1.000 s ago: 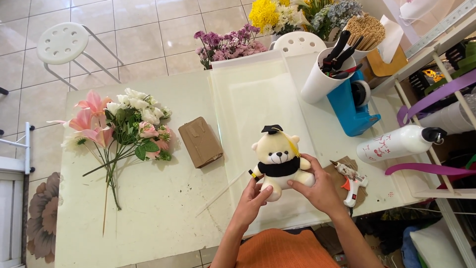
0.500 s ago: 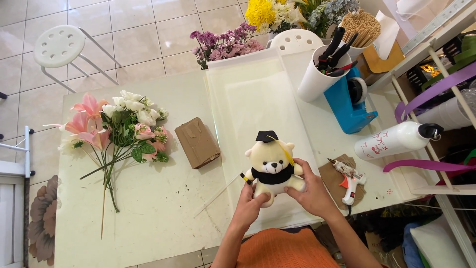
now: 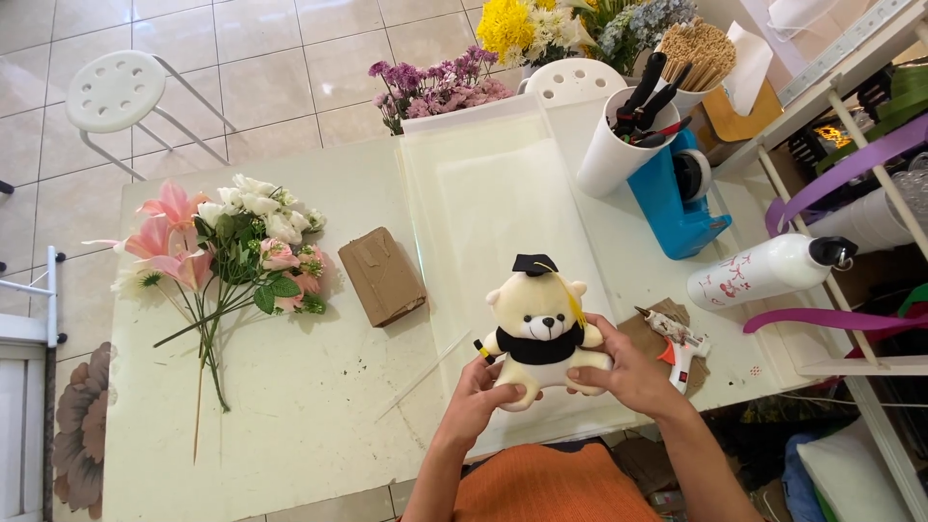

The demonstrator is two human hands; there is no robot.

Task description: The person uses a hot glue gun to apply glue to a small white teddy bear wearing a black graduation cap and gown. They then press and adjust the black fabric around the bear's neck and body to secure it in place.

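Observation:
A cream teddy bear (image 3: 537, 314) with a black graduation cap and black gown is held upright over the near edge of the table (image 3: 290, 435). My left hand (image 3: 480, 396) grips its lower left side near a small black roll. My right hand (image 3: 619, 372) holds its right side and foot. The bear faces me above a sheet of clear wrapping film (image 3: 483, 203) laid on the table.
A bunch of pink and white flowers (image 3: 232, 251) lies at the left, a brown block (image 3: 381, 275) beside it. At the right are a glue gun (image 3: 677, 343), a white bottle (image 3: 764, 271), a blue tape dispenser (image 3: 681, 198) and a white tool cup (image 3: 623, 145). A white stool (image 3: 116, 92) stands beyond the table.
The bear and both hands have shifted slightly toward me and a little left over the table's near edge; the grip on it is unchanged.

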